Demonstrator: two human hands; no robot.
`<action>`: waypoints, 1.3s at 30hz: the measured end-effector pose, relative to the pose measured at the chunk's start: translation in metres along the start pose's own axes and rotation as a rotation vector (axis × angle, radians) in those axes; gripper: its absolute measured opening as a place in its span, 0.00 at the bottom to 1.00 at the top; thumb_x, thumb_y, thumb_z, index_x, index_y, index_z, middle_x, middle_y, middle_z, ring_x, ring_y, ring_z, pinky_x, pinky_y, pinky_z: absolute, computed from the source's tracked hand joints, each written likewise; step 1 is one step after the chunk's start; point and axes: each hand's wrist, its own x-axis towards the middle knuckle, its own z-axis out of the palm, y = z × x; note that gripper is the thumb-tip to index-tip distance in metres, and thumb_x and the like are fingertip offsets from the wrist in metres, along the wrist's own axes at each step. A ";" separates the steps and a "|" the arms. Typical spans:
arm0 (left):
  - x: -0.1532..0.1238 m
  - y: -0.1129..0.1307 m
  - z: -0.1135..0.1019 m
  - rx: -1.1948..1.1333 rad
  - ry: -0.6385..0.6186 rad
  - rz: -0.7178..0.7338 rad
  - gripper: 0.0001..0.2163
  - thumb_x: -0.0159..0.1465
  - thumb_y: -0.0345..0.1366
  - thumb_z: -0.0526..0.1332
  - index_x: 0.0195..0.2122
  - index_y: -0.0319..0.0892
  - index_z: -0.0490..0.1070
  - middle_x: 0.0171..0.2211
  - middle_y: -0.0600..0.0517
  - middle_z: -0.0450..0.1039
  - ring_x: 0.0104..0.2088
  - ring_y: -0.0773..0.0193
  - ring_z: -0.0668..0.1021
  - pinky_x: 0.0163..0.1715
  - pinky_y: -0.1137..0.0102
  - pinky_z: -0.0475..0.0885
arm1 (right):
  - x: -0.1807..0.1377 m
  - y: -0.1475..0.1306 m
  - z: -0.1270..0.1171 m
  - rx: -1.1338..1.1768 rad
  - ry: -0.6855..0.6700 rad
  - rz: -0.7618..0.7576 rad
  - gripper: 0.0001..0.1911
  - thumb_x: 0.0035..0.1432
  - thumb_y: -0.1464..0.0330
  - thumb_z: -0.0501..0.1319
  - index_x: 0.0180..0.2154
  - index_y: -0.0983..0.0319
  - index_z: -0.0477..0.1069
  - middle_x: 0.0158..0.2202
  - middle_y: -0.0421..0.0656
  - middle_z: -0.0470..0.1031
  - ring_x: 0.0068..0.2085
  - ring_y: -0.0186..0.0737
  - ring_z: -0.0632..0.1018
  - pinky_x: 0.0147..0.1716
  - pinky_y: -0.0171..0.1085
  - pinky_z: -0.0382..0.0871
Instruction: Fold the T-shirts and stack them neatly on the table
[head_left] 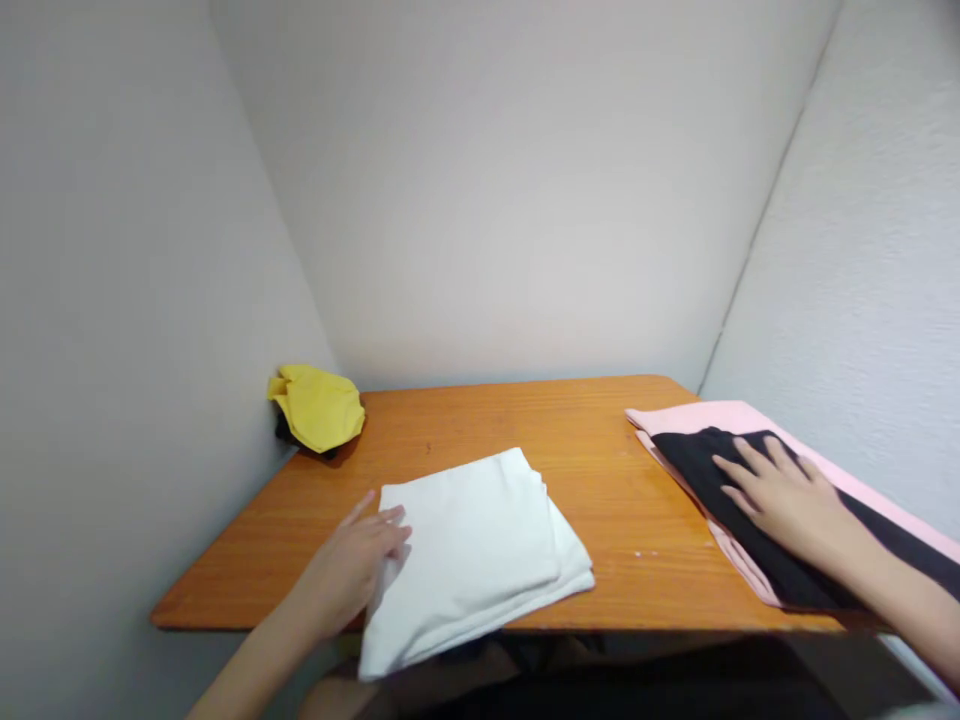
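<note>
A folded white cloth [472, 535] lies at the front middle of the table, its lower left corner hanging past the front edge. My left hand [356, 560] rests at the left side of this cloth, thumb and fingers apart, fingertips touching its top. On the right, my right hand [787, 500] lies flat with fingers spread over a folded black cloth [694, 460]. Beneath the black one is a folded pink cloth [739, 415], showing along its far and left edges. Neither hand grips anything that I can see.
A crumpled yellow cloth [319, 408] sits on something black at the table's far left corner. The orange-brown wooden table [585, 425] meets a white wall [510, 200] behind, with walls on both sides. My lap is below the front edge.
</note>
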 end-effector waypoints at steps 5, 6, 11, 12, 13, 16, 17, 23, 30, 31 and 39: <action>0.014 0.073 0.009 -0.023 0.087 0.083 0.15 0.67 0.31 0.49 0.49 0.46 0.72 0.50 0.48 0.75 0.51 0.57 0.74 0.55 0.58 0.66 | -0.032 -0.128 -0.007 0.302 -0.303 -0.163 0.13 0.67 0.63 0.51 0.33 0.60 0.69 0.36 0.48 0.73 0.40 0.46 0.72 0.41 0.44 0.65; 0.014 0.096 0.016 -0.045 0.090 0.098 0.13 0.68 0.33 0.50 0.48 0.46 0.71 0.48 0.48 0.75 0.48 0.57 0.75 0.51 0.61 0.69 | -0.043 -0.154 -0.006 0.364 -0.349 -0.165 0.13 0.66 0.64 0.52 0.30 0.60 0.67 0.33 0.45 0.71 0.37 0.44 0.71 0.38 0.42 0.64; 0.014 0.163 0.059 0.002 0.167 -0.052 0.07 0.64 0.40 0.58 0.36 0.43 0.69 0.38 0.47 0.71 0.40 0.53 0.72 0.40 0.60 0.69 | -0.082 -0.222 0.006 0.534 -0.382 -0.076 0.11 0.63 0.69 0.56 0.27 0.60 0.63 0.29 0.41 0.67 0.35 0.42 0.68 0.34 0.39 0.60; 0.014 0.164 0.064 -0.024 0.186 -0.090 0.06 0.65 0.39 0.57 0.36 0.43 0.68 0.38 0.47 0.71 0.40 0.53 0.72 0.40 0.60 0.69 | -0.085 -0.225 0.007 0.555 -0.372 -0.045 0.09 0.63 0.69 0.57 0.29 0.60 0.63 0.30 0.41 0.67 0.35 0.42 0.68 0.35 0.39 0.60; 0.013 0.161 0.067 -0.082 0.202 -0.118 0.06 0.66 0.38 0.55 0.36 0.43 0.68 0.38 0.47 0.71 0.41 0.53 0.72 0.40 0.60 0.68 | -0.087 -0.227 0.006 0.575 -0.356 -0.015 0.07 0.62 0.69 0.58 0.30 0.60 0.64 0.31 0.41 0.67 0.36 0.42 0.68 0.35 0.40 0.59; 0.011 0.147 0.071 -0.392 0.249 -0.174 0.09 0.68 0.41 0.53 0.35 0.44 0.68 0.39 0.49 0.71 0.41 0.57 0.73 0.42 0.63 0.68 | -0.089 -0.231 -0.001 0.623 -0.334 0.029 0.07 0.63 0.66 0.58 0.32 0.60 0.65 0.32 0.41 0.67 0.37 0.43 0.67 0.36 0.40 0.59; 0.010 0.142 0.071 -0.503 0.270 -0.185 0.10 0.68 0.43 0.53 0.34 0.44 0.68 0.40 0.49 0.72 0.42 0.57 0.73 0.43 0.64 0.68 | -0.090 -0.233 -0.003 0.636 -0.345 0.030 0.11 0.65 0.64 0.57 0.30 0.60 0.65 0.31 0.41 0.67 0.36 0.43 0.67 0.36 0.40 0.58; 0.007 0.144 0.077 -0.845 0.380 -0.189 0.09 0.63 0.43 0.59 0.31 0.43 0.69 0.36 0.50 0.72 0.40 0.59 0.74 0.41 0.68 0.67 | -0.092 -0.259 0.003 0.762 -0.417 0.082 0.19 0.66 0.56 0.54 0.27 0.60 0.68 0.28 0.41 0.69 0.35 0.43 0.68 0.36 0.39 0.57; -0.001 0.140 0.073 -1.042 0.521 -0.401 0.16 0.61 0.51 0.60 0.31 0.42 0.68 0.25 0.55 0.66 0.27 0.65 0.69 0.27 0.74 0.64 | -0.086 -0.271 0.009 1.016 -0.373 0.139 0.16 0.61 0.61 0.53 0.23 0.60 0.59 0.24 0.38 0.62 0.29 0.38 0.66 0.30 0.36 0.57; -0.005 0.135 0.069 -1.048 0.579 -0.454 0.17 0.61 0.53 0.59 0.32 0.42 0.68 0.24 0.56 0.65 0.26 0.65 0.69 0.25 0.74 0.64 | -0.083 -0.268 0.006 1.039 -0.349 0.149 0.16 0.61 0.61 0.53 0.23 0.60 0.58 0.24 0.37 0.61 0.28 0.37 0.65 0.29 0.35 0.56; -0.055 0.072 -0.040 -0.717 0.970 -0.558 0.20 0.57 0.57 0.60 0.37 0.45 0.68 0.30 0.55 0.71 0.31 0.62 0.72 0.30 0.73 0.68 | -0.030 -0.181 -0.083 0.791 -0.010 0.054 0.15 0.63 0.58 0.54 0.27 0.59 0.67 0.27 0.38 0.67 0.30 0.38 0.69 0.30 0.36 0.60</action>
